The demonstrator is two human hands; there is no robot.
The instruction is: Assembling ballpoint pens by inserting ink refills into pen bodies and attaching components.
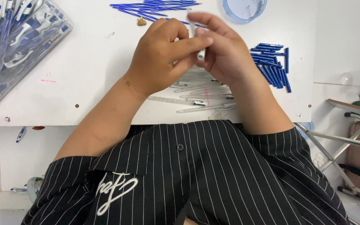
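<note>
Both my left hand (pixel 159 54) and right hand (pixel 223 50) pinch one white pen barrel (pixel 197 39) above the table (pixel 96 62). If my grip loosens, it could drop among the clear barrels (pixel 196 98).

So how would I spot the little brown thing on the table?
Start at the white tabletop and go to its far edge, where thin blue pen refills lie fanned out. Just at their near left tip sits a small tan, roundish bead-like object, the only brown thing among blue parts.
</note>
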